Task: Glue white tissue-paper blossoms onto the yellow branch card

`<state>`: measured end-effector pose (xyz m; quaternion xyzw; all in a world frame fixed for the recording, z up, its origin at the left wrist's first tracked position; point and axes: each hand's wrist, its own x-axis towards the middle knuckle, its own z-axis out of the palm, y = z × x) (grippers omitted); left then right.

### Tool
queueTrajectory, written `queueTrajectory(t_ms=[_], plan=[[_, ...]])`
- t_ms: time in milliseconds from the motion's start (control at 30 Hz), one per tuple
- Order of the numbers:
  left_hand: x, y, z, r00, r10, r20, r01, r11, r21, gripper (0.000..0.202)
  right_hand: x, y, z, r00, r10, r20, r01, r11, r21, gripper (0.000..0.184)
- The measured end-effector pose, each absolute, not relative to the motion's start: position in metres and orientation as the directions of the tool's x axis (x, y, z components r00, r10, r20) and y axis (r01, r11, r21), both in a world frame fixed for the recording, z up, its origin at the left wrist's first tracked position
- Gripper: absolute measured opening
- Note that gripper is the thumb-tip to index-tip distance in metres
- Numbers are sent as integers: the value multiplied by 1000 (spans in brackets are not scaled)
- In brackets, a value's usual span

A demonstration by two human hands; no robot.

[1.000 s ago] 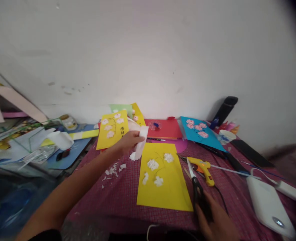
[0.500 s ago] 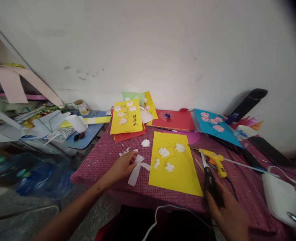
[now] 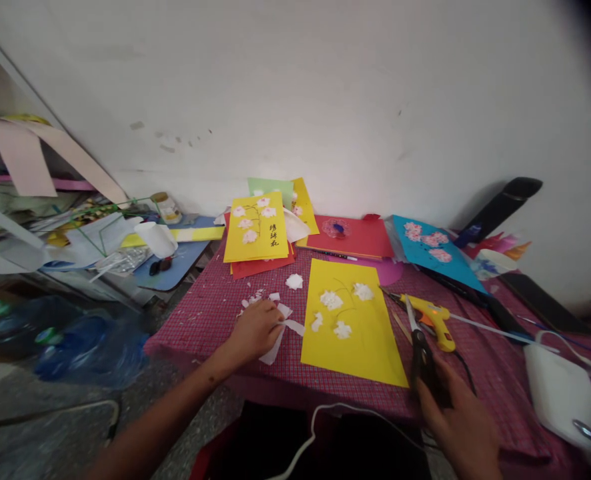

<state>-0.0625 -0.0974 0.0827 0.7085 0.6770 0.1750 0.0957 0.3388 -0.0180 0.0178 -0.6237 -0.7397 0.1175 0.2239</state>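
My left hand is closed over several white paper strips on the checked tablecloth, its fingertips on one of them. Small white paper scraps lie just beyond it. In my right hand are scissors with black handles, blades pointing away from me and nearly together. Between both hands is a yellow sheet bearing white paper blossoms and thin drawn stems. A round white paper piece rests left of the sheet.
Beside the scissors lies a yellow glue gun with its cord and a long glue stick. Finished yellow cards are stacked at the back, near a red sheet and a blue flower card. A white box sits at right.
My left hand has moved right, onto the paper strips, and now covers part of them. My right hand keeps the scissors in nearly the same place. The view has shifted slightly.
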Motion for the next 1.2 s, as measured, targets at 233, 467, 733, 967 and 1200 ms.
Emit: queueTrajectory(t_ms=[233,467,733,967,1200], plan=[[-60,-104,102,-93,987,132,745,-19,667,17,345,-18,43,-216,967,133,925,247,-290,53],[-46,-113,114,-220,961,-167,143,201,969,20,344,-26,71,-266,961,83,960,271,-68,41],[-11,-78,106,-229,940,-255,-260,193,946,28,341,-6,75,-325,945,35,945,326,-12,31],[22,-60,101,-154,946,-284,-368,211,906,31,296,-30,96,-417,901,122,554,358,-752,32],[41,-59,97,-118,948,-296,-385,231,893,29,227,-40,92,-514,857,39,56,79,-995,44]])
